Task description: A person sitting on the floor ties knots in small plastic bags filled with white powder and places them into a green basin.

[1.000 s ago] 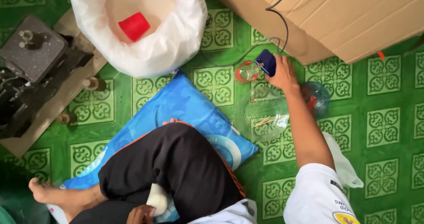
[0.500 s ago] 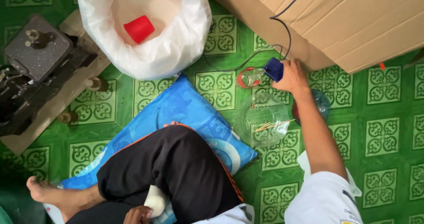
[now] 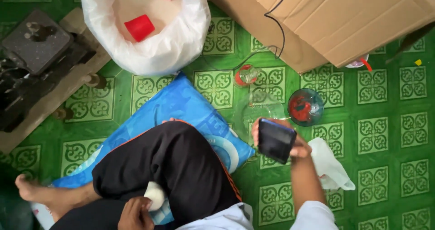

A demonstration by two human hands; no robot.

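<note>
Soft, even daylight, faint shadows, sharp centre, slight blur and wide-angle stretch toward the edges.

Green patterned floor (image 3: 385, 135) under blue cushion (image 3: 181, 107)

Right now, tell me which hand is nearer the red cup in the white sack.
Left. The left hand rests low by the knee, below the red cup; the right hand, holding a dark phone, is farther right.
</note>
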